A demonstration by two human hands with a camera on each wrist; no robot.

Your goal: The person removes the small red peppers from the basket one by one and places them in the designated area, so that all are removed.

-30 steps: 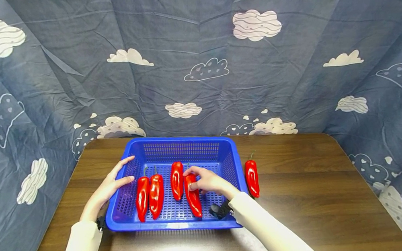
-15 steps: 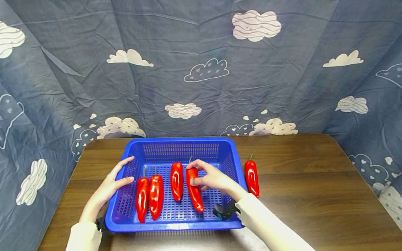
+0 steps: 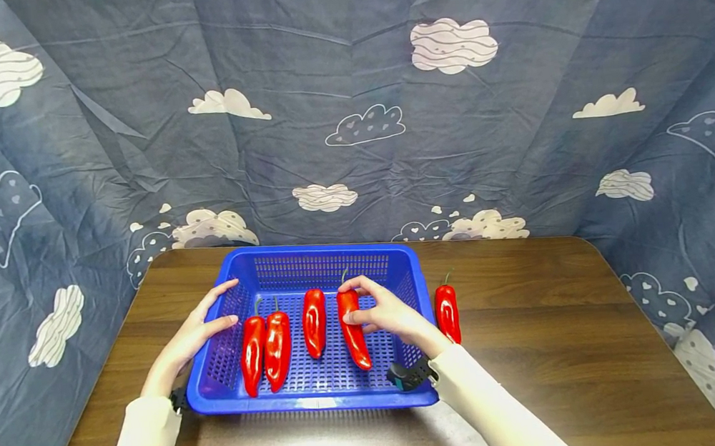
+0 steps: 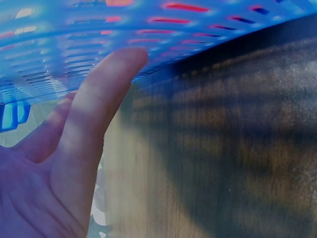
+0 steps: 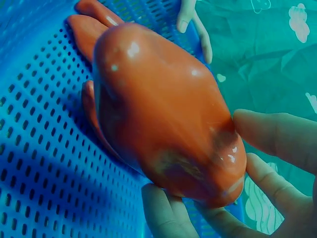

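Fingertips of my right hand pinch a long red pepper near its stem end, over the right half of a blue plastic basket. Up close in the right wrist view, the glossy pepper sits between thumb and fingers, its tip toward the camera. My left hand rests at the basket's left side, straight fingers spread across the rim. From the left wrist, one digit of the left hand lies against the perforated wall.
Inside the basket lie more red peppers: a pair at the left, one leftmost beside another, and one in the middle. Another pepper lies on the wooden table right of the basket. A cloud-print curtain hangs behind.
My right hand has moved to the right and slightly away with the pepper, widening the space from the middle one. The left hand keeps its place at the basket.
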